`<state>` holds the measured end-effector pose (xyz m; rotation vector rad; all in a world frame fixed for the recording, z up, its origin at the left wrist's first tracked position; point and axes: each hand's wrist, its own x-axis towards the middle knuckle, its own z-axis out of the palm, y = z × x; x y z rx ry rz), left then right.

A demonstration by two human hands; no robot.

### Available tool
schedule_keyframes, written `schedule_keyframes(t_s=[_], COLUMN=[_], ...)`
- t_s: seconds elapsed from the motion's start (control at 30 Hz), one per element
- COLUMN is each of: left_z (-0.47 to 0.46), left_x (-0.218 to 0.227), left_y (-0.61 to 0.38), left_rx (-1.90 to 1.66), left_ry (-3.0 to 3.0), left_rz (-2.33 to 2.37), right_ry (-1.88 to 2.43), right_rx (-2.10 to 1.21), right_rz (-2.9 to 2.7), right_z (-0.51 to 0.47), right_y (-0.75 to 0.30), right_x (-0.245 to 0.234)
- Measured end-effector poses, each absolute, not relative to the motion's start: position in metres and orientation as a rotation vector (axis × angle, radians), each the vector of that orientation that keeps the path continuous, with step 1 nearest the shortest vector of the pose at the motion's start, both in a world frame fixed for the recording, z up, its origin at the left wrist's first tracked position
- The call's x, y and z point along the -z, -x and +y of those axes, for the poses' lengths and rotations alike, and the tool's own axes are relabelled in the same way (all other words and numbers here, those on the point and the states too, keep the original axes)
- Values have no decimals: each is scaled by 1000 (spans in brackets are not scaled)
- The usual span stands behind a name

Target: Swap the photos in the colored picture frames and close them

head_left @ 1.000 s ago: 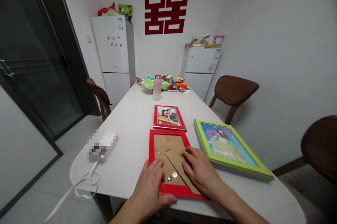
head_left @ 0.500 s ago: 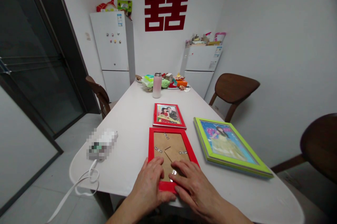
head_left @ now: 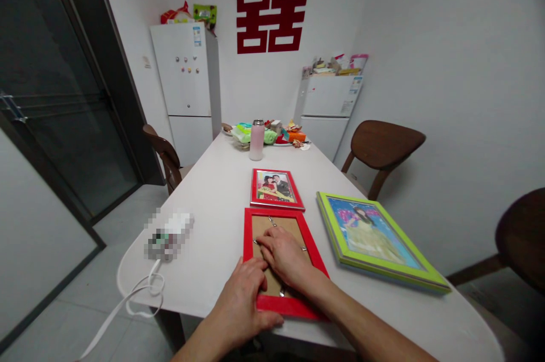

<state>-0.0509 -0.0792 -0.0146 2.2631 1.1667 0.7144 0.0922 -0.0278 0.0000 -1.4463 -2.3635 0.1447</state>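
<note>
A red picture frame [head_left: 314, 243] lies face down at the near edge of the table, its brown backing board [head_left: 293, 227] showing. Small metal clips sit along the board's sides, among them a top clip [head_left: 272, 221] and a bottom clip [head_left: 282, 291]. My left hand [head_left: 244, 294] grips the frame's lower left corner, fingers over the left rail and thumb along the bottom rail. Over the board reaches my right hand [head_left: 283, 254], its fingers bent and together at the left metal clip [head_left: 255, 241], which they partly hide.
Just beyond lies a smaller red photo frame [head_left: 276, 187], face up. A green photo frame [head_left: 378, 231] rests to the right. A pink bottle [head_left: 256, 140] stands farther back before assorted packets [head_left: 272, 136]. On the left is a blurred device [head_left: 170, 234] with a white cable [head_left: 136, 288].
My right hand has moved from the bottom clip up and left across the backing board to the left clip. My left hand stays at the frame's corner.
</note>
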Motion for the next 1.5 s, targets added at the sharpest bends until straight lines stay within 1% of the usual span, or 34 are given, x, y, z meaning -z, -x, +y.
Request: schedule_keyframes(t_s=[0.2, 0.3, 0.47, 0.63, 0.77, 0.87, 1.0, 1.17, 1.23, 1.33, 1.43, 1.5], left_z=[-77, -78, -79, -78, -79, -82, -86, -86, -86, -89, -95, -99], left_x=[16, 18, 21, 24, 22, 20, 18, 3, -4, -11, -13, -16], left_y=[50, 50, 50, 51, 51, 45, 34, 42, 46, 38, 16, 0], left_rx=[-747, -740, -715, -714, -676, -662, -674, -809, -916, -1118, -1242, -1261], left_ry=[-2253, -2247, -2246, -2254, -2284, -2308, -2378, -2289, -2151, -1827, -1449, -1330], left_rz=[1132, 1146, 1164, 1174, 1204, 1254, 1294, 1210, 1169, 1030, 788, 689], right_ry=[1402, 1425, 1642, 1876, 1969, 1932, 1752, 1546, 1484, 1207, 911, 796], right_rx=[-130, -176, -154, -141, -159, -212, -342, -465, -607, -1055, -1460, -1516], right_rz=[-2433, -2408, -2194, -2001, -1851, -1792, -1769, -1604, -1337, -863, -772, -619], right_z=[-26, -23, 3, 32, 44, 46, 36, 1, -19, -51, -74, -80], right_y=[-88, -94, -112, -118, -115, -112, -120, -159, -169, -157, -123, -108], right_x=[2, 0, 1, 12, 18, 16, 6, -8, -8, -3, 2, 3])
